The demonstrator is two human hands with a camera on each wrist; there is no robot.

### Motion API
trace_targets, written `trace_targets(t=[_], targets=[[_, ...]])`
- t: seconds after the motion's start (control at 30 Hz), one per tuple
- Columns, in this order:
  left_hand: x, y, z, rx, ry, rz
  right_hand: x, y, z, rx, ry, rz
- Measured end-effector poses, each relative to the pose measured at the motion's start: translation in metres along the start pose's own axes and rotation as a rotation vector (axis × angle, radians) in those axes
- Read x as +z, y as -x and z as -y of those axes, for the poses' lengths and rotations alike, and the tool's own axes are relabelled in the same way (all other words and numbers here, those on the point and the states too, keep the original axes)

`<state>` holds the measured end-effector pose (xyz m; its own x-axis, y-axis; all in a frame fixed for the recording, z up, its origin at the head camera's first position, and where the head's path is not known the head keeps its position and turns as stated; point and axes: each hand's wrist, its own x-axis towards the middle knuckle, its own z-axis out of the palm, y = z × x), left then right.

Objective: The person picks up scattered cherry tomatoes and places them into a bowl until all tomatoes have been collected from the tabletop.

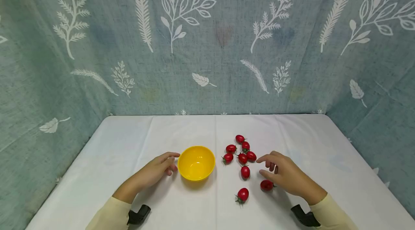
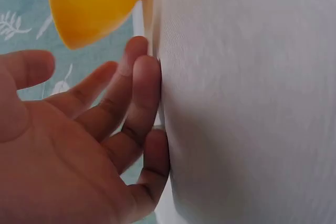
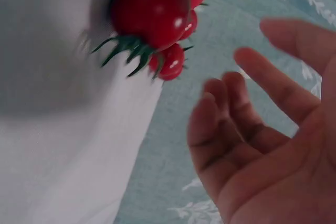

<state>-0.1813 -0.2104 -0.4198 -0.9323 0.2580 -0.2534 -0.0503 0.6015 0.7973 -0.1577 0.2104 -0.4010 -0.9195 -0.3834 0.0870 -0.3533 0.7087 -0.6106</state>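
A yellow bowl (image 1: 196, 176) stands upright on the table, and only its glossy bare inside shows in the head view. My left hand (image 1: 159, 168) is at its left side, fingers loosely bent, the index fingertip right at the rim. In the left wrist view the bowl (image 2: 94, 9) is above the relaxed fingers (image 2: 144, 87). Several red cherry tomatoes (image 1: 242, 158) with green stems lie right of the bowl. My right hand (image 1: 285, 174) hovers over their right side, thumb and fingers apart, holding nothing. One tomato (image 1: 266, 185) lies just below its thumb; another (image 3: 152, 9) looms large in the right wrist view.
A white cloth covers the table (image 1: 129, 143). Behind and on both sides hangs a grey-green curtain (image 1: 207, 78) with white leaf prints. Black straps with mounts (image 1: 139, 215) sit at both wrists below cream sleeves (image 1: 110, 215).
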Motion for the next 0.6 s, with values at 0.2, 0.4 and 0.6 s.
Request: trace_targets(t=[0.2,0.4,0.6], targets=[[0.001,0.0,0.002,0.003,0.013,0.051,0.0,0.0,-0.012,0.033,-0.021,0.111],[0.002,-0.002,0.004,0.036,0.01,0.059,-0.003,-0.002,-0.02,0.039,-0.055,0.201],[0.003,-0.002,0.003,0.048,0.01,0.086,-0.005,-0.001,-0.025,0.025,-0.076,0.279]])
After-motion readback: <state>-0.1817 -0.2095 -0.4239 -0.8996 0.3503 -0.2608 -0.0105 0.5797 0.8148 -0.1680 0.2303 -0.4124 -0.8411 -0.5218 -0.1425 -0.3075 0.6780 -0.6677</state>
